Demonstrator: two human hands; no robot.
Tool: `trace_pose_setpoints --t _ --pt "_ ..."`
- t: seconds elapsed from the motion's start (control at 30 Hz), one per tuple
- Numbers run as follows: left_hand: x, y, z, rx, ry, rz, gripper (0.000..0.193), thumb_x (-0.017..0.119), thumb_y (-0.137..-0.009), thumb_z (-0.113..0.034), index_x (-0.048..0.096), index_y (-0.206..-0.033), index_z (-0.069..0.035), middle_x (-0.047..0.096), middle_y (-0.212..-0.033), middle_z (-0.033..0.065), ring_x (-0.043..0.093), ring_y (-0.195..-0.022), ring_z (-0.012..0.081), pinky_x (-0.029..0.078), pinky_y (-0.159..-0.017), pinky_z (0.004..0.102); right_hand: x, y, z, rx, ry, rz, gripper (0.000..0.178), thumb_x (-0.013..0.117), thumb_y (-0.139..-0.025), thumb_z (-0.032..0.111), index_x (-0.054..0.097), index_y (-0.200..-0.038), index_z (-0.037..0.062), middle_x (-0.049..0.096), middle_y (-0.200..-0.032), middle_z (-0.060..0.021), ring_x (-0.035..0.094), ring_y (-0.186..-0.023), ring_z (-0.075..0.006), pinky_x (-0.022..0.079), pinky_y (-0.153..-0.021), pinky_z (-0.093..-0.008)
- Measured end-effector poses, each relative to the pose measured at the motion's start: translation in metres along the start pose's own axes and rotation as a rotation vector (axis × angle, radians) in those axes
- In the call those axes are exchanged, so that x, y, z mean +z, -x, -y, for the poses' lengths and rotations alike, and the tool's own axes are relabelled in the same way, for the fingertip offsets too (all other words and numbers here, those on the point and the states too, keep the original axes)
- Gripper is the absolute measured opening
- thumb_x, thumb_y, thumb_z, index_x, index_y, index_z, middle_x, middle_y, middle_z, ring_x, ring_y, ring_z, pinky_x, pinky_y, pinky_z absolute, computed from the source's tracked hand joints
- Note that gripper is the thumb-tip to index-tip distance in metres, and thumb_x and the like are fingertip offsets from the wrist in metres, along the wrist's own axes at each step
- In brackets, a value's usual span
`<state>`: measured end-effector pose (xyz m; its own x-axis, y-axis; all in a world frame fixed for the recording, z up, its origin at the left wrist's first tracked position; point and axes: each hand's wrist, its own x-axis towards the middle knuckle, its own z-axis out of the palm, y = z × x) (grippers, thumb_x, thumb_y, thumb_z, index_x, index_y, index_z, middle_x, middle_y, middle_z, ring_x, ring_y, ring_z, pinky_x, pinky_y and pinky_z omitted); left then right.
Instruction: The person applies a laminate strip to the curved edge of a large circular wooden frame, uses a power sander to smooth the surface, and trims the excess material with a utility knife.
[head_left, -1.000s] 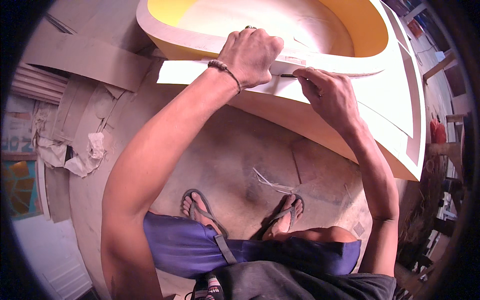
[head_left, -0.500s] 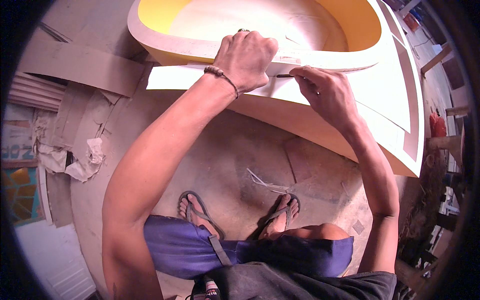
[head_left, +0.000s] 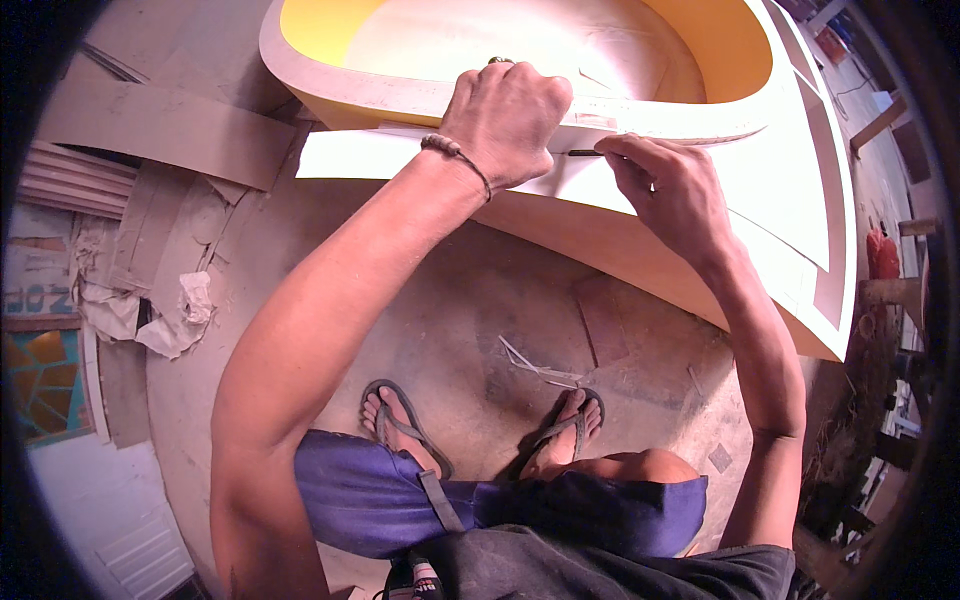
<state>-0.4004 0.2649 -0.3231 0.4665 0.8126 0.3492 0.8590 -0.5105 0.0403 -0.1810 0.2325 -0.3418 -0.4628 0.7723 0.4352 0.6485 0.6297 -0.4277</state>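
Both my hands work at the near edge of a white curved piece of furniture (head_left: pixel 790 190) with an oval, yellow-walled opening (head_left: pixel 735 50). My left hand (head_left: pixel 508 125) is closed in a fist over the opening's near rim. A bit of something green (head_left: pixel 500 61) shows beyond its knuckles; what the fist holds is mostly hidden. Just to the right, my right hand (head_left: pixel 668 180) pinches a thin, dark, pencil-like tool (head_left: pixel 583 153). The tool points left toward the left fist, below the rim and above a white sheet (head_left: pixel 350 155) along the front.
Long boards (head_left: pixel 170 130) and crumpled paper (head_left: pixel 185 315) lie at the left. Thin white offcuts (head_left: pixel 520 355) are on the floor ahead of my sandalled feet. A red object (head_left: pixel 882 255) and wooden framing (head_left: pixel 890 292) stand along the right side.
Both hands have shifted slightly to the right along the rim, the dark tool with them. Their grips look the same. The whole view has also drifted a little.
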Motion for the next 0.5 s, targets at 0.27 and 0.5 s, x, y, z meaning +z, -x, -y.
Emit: trace_pose_setpoints --t 0.27,0.5 --pt "0.005 -0.01 -0.018 -0.006 0.016 -0.007 0.013 0.069 -0.068 0.002 0.068 -0.081 -0.003 0.069 -0.072 0.0221 0.072 -0.076 0.0409 0.059 -0.071 0.0501 -0.011 0.007 -0.014 0.041 0.011 0.009 0.013 0.069 -0.093 0.007 0.076 -0.104 0.0054 0.075 -0.087 -0.0174 0.074 -0.073 -0.0332 0.057 -0.068 -0.0435" --pt "0.008 -0.017 -0.031 0.01 0.03 -0.047 0.011 0.067 -0.068 0.002 0.067 -0.078 -0.003 0.068 -0.07 0.0235 0.072 -0.074 0.0413 0.059 -0.07 0.0504 -0.022 0.011 -0.023 0.027 0.029 0.007 0.012 0.069 -0.094 0.008 0.075 -0.104 0.0053 0.075 -0.085 -0.0163 0.073 -0.073 -0.0328 0.058 -0.069 -0.0419"
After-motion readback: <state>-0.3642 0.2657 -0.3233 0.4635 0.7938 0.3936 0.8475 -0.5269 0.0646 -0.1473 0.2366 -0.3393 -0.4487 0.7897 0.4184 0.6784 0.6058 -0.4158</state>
